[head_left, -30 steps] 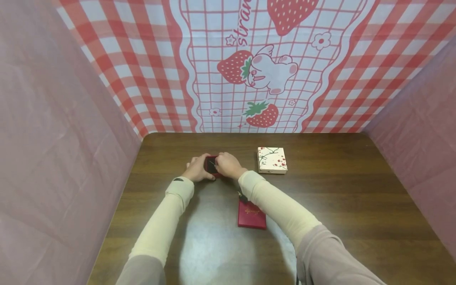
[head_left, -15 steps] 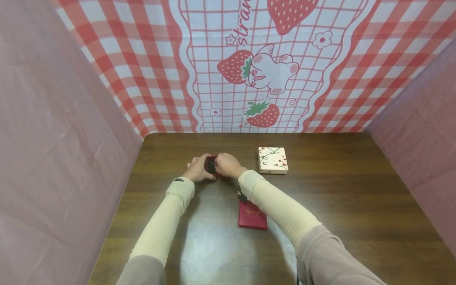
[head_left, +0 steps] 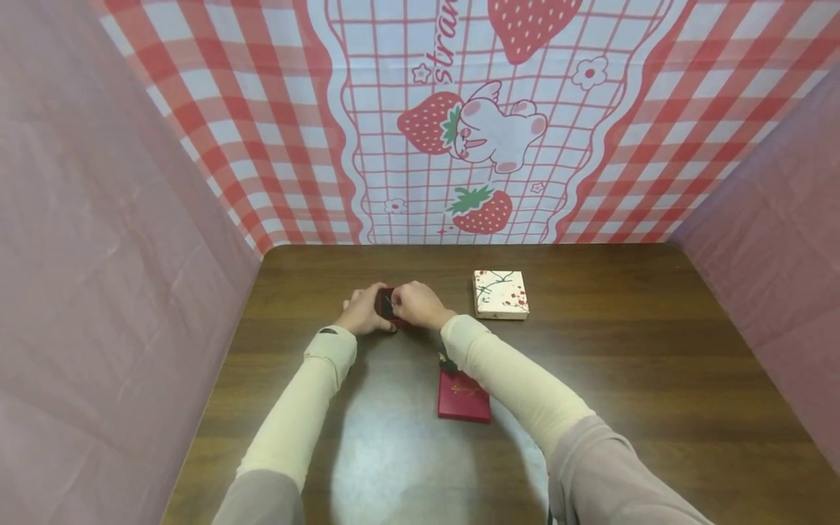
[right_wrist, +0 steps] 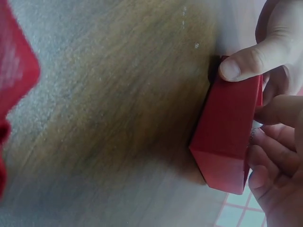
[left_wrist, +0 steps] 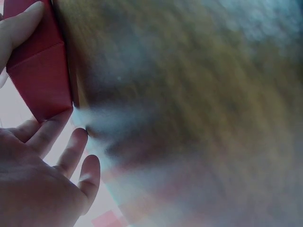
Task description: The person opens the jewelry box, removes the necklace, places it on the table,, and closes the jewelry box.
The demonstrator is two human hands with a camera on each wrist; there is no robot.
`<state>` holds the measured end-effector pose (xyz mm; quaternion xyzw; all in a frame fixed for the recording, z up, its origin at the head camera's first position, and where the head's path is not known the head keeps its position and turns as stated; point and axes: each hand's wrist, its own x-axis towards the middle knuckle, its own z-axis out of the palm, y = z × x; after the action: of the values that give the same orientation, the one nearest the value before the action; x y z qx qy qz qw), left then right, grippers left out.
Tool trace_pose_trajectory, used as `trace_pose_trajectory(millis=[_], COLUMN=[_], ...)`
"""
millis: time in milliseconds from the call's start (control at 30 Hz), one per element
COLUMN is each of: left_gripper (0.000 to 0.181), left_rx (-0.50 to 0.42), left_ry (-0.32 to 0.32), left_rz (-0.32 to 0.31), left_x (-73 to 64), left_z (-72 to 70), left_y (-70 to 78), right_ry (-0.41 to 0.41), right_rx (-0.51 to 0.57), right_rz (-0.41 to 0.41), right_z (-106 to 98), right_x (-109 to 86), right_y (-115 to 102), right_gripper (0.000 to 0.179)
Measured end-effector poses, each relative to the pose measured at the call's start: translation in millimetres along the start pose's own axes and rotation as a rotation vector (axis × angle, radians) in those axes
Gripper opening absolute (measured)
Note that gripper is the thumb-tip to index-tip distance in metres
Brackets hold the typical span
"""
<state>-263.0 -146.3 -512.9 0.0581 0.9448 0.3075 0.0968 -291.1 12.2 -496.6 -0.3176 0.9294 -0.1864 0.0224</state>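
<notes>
On the table's far left part, my left hand [head_left: 362, 312] grips an open red box [head_left: 400, 324] with a dark inside. The left wrist view shows the thumb on one side of the red box [left_wrist: 40, 78] and a fingertip at its corner. My right hand [head_left: 420, 305] is over the box's right side, its thumb and fingers pinching a thin silvery chain [right_wrist: 252, 136] at the opening. How much of the chain lies inside the box is hidden by the fingers. A flat red lid [head_left: 463, 397] with gold script lies nearer, below the right forearm.
A cream box [head_left: 501, 295] with a red blossom print sits right of the hands. A small dark object [head_left: 448, 364] shows between the right cuff and the lid. Checked strawberry cloth [head_left: 446, 168] hangs behind the brown wooden table [head_left: 623, 350], with pink cloth at both sides.
The right hand's fingers have shifted slightly left over the box opening. The left hand and the boxes stay in place; the head view itself has moved a little.
</notes>
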Motion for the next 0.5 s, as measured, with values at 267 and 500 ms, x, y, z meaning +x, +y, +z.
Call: trace_pose_trajectory(millis=[267,500], left_gripper=[0.092,0.092], left_rx=[-0.016,-0.015], left_ry=[0.003,0.0], left_rz=[-0.004,-0.007], left_x=[-0.1,1.0], left_z=[-0.8,1.3], left_y=[0.6,-0.2], right_ry=[0.006,0.012], right_rx=[0.054,0.078], right_rz=[0.028,0.041], right_z=[-5.5,-9.4], right_x=[-3.8,-7.5], right_y=[2.2,4.8], right_gripper=[0.006,0.004])
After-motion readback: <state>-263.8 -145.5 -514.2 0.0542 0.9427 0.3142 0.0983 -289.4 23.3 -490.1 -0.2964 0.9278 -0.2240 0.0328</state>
